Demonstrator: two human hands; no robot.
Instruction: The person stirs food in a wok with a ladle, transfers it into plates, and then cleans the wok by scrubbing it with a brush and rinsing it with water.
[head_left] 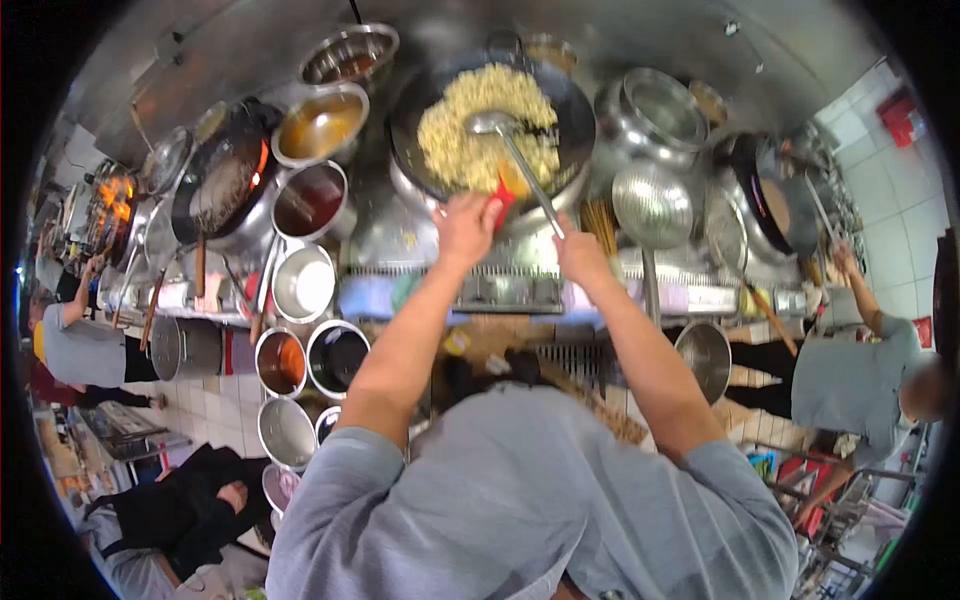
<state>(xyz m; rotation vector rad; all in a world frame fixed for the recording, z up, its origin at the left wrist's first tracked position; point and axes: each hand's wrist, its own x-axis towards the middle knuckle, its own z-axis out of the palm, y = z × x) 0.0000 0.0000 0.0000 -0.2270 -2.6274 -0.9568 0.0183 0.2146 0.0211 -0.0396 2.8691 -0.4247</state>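
Observation:
A dark wok [578,110] on the stove holds a heap of yellow fried rice [470,125]. My right hand [582,257] is closed round the long handle of a metal wok ladle [528,172]. Its bowl rests in the food. At the wok's near rim, my left hand [465,230] is closed on a bright red-and-orange piece [503,198], perhaps a packet or a cloth; its kind I cannot make out. Some of that hand's fingers are hidden.
A perforated strainer [652,205] lies right of the wok. Metal bowls and pots line the left, including an orange liquid's bowl [320,125] and a dark red sauce pot [310,200]. Flames [115,195] rise farther left. Other people [860,385] stand on both sides.

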